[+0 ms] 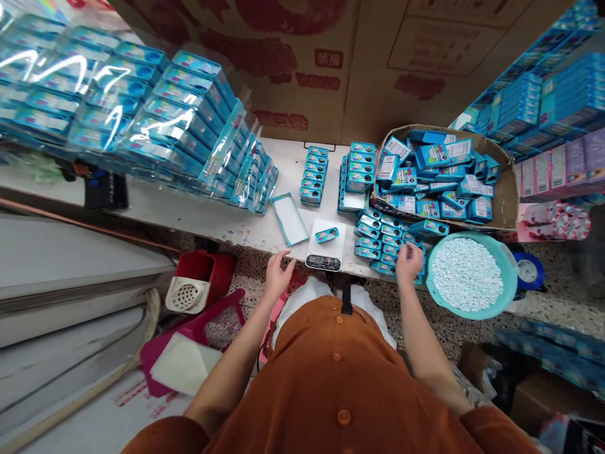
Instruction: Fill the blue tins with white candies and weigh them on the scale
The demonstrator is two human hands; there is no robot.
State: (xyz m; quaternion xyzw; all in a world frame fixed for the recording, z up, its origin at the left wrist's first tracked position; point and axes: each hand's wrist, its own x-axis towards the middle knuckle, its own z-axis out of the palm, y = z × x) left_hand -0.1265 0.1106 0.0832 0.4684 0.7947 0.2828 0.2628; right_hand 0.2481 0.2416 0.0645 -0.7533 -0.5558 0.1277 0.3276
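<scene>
My left hand point(278, 275) is open at the table's front edge, thumb and fingers apart, holding nothing. Just right of it stands a small white digital scale point(326, 251) with one small blue box point(327, 235) lying on its plate. Over the rows of small blue boxes point(380, 241) at the right is my right hand point(409, 263). Its fingers are pinched together, and what is between them is too small to make out. A shallow tray with a blue rim point(290, 219) lies behind the scale, to the left.
Beyond the rows, a cardboard carton point(509, 189) holds loose blue boxes. A turquoise basin point(509, 268) of small white pieces stands at the right edge. Stacks of wrapped blue boxes point(184, 120) fill the left. Behind them rises a large brown carton point(368, 69).
</scene>
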